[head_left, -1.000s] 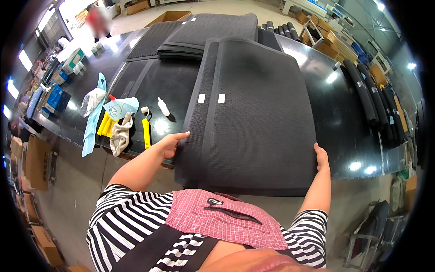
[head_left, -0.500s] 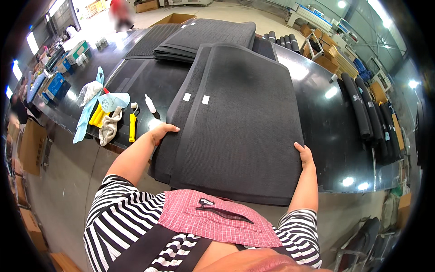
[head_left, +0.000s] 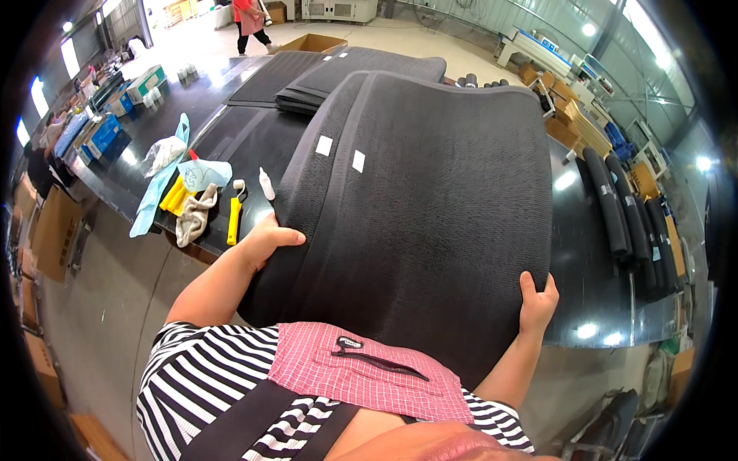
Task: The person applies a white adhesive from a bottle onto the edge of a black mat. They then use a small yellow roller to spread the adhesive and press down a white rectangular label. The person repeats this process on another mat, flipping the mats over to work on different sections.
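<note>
I hold a layered pair of black ribbed mats [head_left: 438, 223] in front of me, one hand at each side. My left hand [head_left: 270, 240] grips the left edge, thumb lying on the upper face and the other fingers mostly hidden beneath. My right hand [head_left: 538, 303] has the right edge in the same way, thumb on top; how far its fingers reach underneath I can't tell. The mats bow along their far edge, and their near end comes over the front of the dark, glossy worktop [head_left: 588, 296], close against my pink checked apron [head_left: 369, 361]. Whether their underside touches the worktop anywhere is hidden from me. Two white labels [head_left: 324, 145] sit side by side toward the left, one on each layer.

Just beyond my left hand stands a white bottle [head_left: 267, 184], with a yellow-handled roller [head_left: 234, 221] beside it. Further left, a greyish glove [head_left: 196, 217] lies near some yellow pieces [head_left: 177, 197] and a long light-blue strip [head_left: 159, 196]. Behind the mats rests a stack of similar black mats [head_left: 369, 67]. Black rolls [head_left: 607, 203] lie on the right side of the worktop, well apart from my right hand.
</note>
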`<state>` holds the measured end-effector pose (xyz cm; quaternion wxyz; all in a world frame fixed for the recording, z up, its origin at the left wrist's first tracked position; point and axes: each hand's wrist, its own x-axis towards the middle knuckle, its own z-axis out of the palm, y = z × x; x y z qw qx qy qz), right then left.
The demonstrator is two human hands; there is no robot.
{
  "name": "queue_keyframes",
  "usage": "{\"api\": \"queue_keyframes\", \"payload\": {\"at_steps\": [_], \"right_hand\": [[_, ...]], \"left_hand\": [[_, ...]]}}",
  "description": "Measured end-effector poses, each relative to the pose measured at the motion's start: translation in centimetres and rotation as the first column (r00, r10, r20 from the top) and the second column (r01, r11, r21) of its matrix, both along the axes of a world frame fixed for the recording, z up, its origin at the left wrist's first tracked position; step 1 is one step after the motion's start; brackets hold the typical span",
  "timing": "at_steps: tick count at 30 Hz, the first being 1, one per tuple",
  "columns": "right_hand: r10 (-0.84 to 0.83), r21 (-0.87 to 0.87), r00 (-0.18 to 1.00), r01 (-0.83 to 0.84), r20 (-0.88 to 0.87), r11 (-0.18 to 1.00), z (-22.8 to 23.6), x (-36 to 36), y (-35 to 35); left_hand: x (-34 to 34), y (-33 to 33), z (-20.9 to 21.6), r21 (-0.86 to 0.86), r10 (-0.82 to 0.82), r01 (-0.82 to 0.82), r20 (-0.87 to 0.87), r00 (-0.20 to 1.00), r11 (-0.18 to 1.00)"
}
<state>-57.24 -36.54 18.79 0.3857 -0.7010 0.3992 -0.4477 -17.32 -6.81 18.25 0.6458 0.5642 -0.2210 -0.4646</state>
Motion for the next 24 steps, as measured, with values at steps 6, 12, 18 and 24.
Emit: {"api": "queue_keyframes", "payload": {"at_steps": [6,12,18,24], "right_hand": [[-0.111,-0.383,0.99,0.136,0.087,0.914,4.8,4.3,-0.3],[-0.053,-0.338,0.952,0.158,0.301,0.928,13.7,16.2,-15.2],[-0.407,-0.448,0.894,0.292,-0.185,0.845,15.8,21.1,-36.7],[0.212,-0.314,0.977,-0.202,-0.001,0.928,3.4,21.9,-16.5]], "left_hand": [[2.5,-2.4,7.4,-0.151,0.082,-0.051,0.211,0.974,0.987],[19.2,-13.9,17.4,-0.134,0.08,-0.032,0.37,0.926,0.991],[37.6,-31.3,18.5,-0.272,0.394,-0.348,0.849,0.352,0.897],[34.2,-34.5,7.9,-0.211,0.297,-0.512,0.95,0.093,0.833]]}}
